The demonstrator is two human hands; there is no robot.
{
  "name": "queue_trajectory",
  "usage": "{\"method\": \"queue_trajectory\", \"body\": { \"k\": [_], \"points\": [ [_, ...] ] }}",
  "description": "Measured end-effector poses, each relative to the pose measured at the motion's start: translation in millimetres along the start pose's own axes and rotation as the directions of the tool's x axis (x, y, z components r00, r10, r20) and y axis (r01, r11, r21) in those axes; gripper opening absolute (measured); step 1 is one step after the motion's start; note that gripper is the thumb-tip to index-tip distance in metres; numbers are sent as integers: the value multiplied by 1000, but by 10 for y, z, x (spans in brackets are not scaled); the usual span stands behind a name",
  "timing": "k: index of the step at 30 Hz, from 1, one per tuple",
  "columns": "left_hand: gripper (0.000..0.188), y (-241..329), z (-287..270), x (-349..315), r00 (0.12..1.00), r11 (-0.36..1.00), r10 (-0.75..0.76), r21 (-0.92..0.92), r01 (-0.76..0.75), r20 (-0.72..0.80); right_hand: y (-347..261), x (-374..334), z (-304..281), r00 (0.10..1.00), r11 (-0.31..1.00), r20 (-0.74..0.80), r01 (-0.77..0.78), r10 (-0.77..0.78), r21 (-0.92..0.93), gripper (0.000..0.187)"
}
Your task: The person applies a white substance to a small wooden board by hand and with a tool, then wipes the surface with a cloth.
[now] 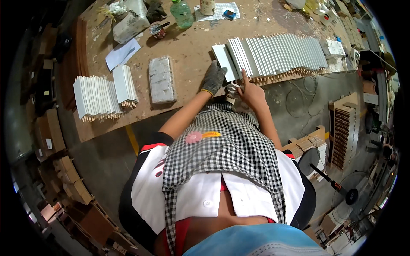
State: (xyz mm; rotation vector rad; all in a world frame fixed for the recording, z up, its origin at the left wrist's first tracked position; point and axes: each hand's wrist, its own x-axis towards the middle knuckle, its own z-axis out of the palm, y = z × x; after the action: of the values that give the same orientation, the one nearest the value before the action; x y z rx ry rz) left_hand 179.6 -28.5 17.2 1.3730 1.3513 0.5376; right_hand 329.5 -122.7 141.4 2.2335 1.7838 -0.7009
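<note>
My left hand (214,77), in a grey work glove, grips the near end of a flat white board (224,63) at the left end of a long row. That board leans apart from the other white boards (282,55), which stand packed on edge with light wooden pegs along their near side. My right hand (253,94) is bare. Its index finger stretches up to the near ends of the row's leftmost boards, while the thumb points left and the other fingers curl partly out of sight. Close to that thumb, at the table edge, is a small white item (232,88) whose kind I cannot make out.
Two stacks of white pegged boards (96,96) (124,84) stand at the table's left. A wrapped whitish block (162,80) lies between them and me. Farther back are a paper sheet (122,54), a small cup (157,31) and a green bottle (182,15). A cable (305,96) hangs right; a fan (351,196) stands behind.
</note>
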Motion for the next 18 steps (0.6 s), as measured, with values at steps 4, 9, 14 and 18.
{"method": "queue_trajectory", "body": {
  "k": [4,9,14,18],
  "points": [
    [76,278,-380,-281,994,995,-101,-14,101,-34,-56,-9,0,1000,1000,13,24,-24,-3,88],
    [45,-237,-1378,-655,953,991,121,-24,-133,-278,47,-8,-102,949,753,-88,295,-303,588,55],
    [36,-516,-2005,-1086,859,966,158,256,-32,-488,-290,283,-319,977,164,164,-142,-135,976,54],
    [58,-638,-1962,-1394,806,890,296,455,-37,-513,-866,662,-346,953,-90,134,-164,-271,982,42]
  ]
}}
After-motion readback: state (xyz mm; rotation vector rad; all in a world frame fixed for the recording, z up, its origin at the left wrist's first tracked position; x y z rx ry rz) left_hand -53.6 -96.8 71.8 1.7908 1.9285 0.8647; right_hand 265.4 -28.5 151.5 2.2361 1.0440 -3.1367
